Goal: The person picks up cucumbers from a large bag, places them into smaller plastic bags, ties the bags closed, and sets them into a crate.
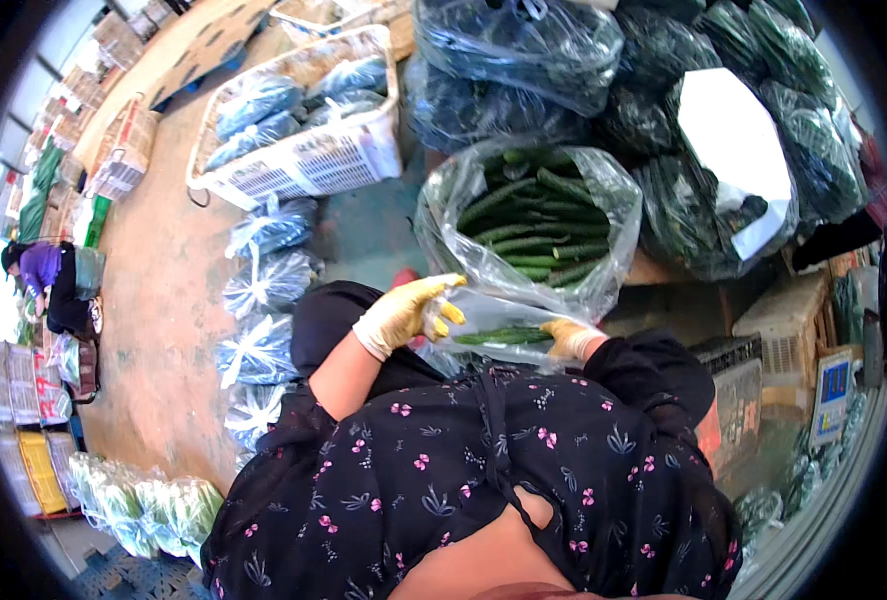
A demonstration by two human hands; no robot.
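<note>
Both my hands wear yellow gloves. My left hand [411, 312] is raised at the left of a small clear plastic bag [479, 312] on my lap, its thumb and fingers apart with nothing plainly held. At the bag's right edge, my right hand [570, 338] is closed on the plastic; its fingertips are partly hidden. Inside that bag lie a few green cucumbers [506, 336], their ends close to my right hand. Just beyond stands a large open clear plastic sack [437, 215], filled with long dark-green cucumbers [539, 225].
Tied bags [260, 345] line the floor at my left, below a white crate [309, 172] of bagged produce. Filled dark bags [524, 60] are piled at the back. Boxes [779, 325] and a scale display [832, 390] stand right. Another person [49, 280] bends over far left.
</note>
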